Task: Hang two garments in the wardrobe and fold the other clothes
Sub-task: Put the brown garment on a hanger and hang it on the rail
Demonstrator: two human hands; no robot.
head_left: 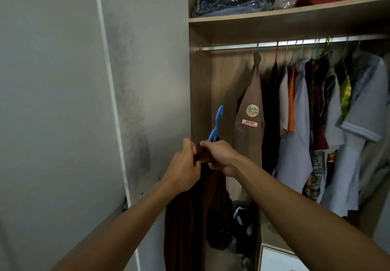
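Now | dark brown garment [185, 218] on blue hanger [217, 123] | both hands' fingers [193, 147] pinching its top

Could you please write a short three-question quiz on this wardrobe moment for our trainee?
1. True or false: the blue hanger in the hands is already hooked on the rail.
2. Which hands grip the dark brown garment? A left only; B right only; C both.
3. Fill in: the tan shirt hanging nearest the hands carries a round ____ patch.

Key: 1 false; 2 C, left hand and right hand; 3 yellow.
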